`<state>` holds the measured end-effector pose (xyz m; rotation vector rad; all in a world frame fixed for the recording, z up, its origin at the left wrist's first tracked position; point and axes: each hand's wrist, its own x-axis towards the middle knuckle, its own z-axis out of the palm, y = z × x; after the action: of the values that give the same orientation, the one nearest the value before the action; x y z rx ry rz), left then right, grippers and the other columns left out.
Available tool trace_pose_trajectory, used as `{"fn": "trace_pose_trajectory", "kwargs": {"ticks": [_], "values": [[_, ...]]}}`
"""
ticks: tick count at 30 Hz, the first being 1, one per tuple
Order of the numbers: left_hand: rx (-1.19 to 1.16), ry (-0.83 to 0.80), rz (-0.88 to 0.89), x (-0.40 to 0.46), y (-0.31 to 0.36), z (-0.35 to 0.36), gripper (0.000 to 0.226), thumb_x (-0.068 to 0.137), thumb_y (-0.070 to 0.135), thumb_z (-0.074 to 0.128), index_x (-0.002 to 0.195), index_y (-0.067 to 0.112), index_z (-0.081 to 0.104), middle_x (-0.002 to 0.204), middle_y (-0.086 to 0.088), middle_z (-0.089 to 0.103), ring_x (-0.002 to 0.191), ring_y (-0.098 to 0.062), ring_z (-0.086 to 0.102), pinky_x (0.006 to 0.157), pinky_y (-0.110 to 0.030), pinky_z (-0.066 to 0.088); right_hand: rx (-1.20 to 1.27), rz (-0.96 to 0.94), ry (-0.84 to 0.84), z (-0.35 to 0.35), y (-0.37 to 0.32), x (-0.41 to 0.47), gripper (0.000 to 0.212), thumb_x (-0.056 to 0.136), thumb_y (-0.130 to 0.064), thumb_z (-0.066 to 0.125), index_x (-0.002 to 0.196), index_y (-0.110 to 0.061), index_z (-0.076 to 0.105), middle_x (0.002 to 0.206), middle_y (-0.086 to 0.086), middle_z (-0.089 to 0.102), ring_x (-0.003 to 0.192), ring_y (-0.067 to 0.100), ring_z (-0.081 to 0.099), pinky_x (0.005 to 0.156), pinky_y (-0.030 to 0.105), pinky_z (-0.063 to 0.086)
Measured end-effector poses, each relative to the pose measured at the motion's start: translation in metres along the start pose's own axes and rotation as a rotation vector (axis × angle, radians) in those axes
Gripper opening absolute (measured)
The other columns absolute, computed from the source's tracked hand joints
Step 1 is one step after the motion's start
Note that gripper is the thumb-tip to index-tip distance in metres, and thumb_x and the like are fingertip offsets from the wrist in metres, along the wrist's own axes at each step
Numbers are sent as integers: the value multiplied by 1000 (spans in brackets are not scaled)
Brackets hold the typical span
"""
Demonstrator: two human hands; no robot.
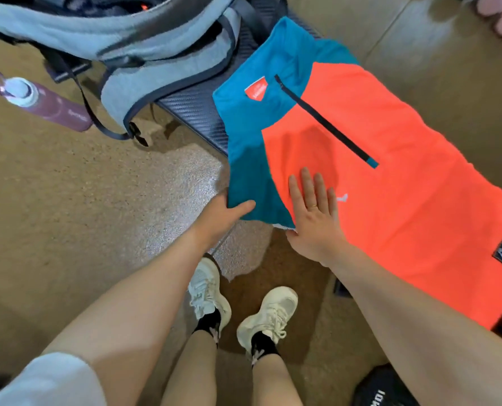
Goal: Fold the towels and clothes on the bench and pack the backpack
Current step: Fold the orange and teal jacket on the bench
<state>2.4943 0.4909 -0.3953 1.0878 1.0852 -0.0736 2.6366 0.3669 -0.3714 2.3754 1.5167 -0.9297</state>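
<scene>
The orange and teal towel (375, 171) hides most of the bench (197, 109) and runs past the right edge. The left hand (223, 212) has its fingers tucked under the towel's corner. The backpack (121, 45) is cropped at the top.

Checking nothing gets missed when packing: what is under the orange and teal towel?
The orange and teal towel lies on a dark ribbed bench, showing beside the backpack. A white edge peeks out near the right hand. Anything else beneath is covered.
</scene>
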Motion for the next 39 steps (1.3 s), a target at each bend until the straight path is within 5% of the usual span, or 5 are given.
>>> {"fn": "trace_pose_trajectory", "kwargs": {"ticks": [11, 20, 26, 34, 39], "values": [[-6, 169, -92, -88, 18, -3, 28, 88, 12, 61, 108, 22, 44, 96, -6, 69, 89, -25, 67, 82, -44, 54, 545, 110, 359, -33, -51, -32, 31, 79, -2, 56, 110, -4, 58, 115, 12, 55, 105, 22, 51, 84, 33, 43], [-207, -141, -196, -118, 106, 12, 30, 93, -4, 31, 99, 10, 57, 84, -17, 52, 69, -20, 51, 58, -23, 46, 1103, 258, 170, -62, -90, -81, 66, 60, -50, 68, 116, -23, 46, 107, -3, 55, 92, 13, 57, 76, 20, 46], [-151, -258, -237, -113, 143, 25, 45, 89, -16, 25, 124, 2, 47, 111, -18, 55, 102, -22, 56, 85, -21, 48, 1191, 366, 261, -92, -77, -75, 51, 77, -5, 66, 122, -14, 43, 87, -11, 48, 72, 15, 53, 65, 16, 42], [1096, -124, 149, -83, 165, 40, 25, 88, 19, 58, 111, 12, 65, 103, -10, 67, 100, -26, 60, 79, -30, 42, 818, 231, 156, -133, -8, -55, 41, 77, 3, 47, 115, -13, 45, 88, -1, 50, 85, 28, 53, 76, 38, 40], [1091, 21, 281, -51, 165, 39, 38, 83, 41, 52, 91, 8, 70, 111, -8, 58, 109, -29, 47, 93, -33, 34, 178, 134, -10, -157, 49, -22, 27, 82, -10, 46, 105, -16, 59, 108, 9, 63, 104, 31, 55, 86, 36, 35]]}}
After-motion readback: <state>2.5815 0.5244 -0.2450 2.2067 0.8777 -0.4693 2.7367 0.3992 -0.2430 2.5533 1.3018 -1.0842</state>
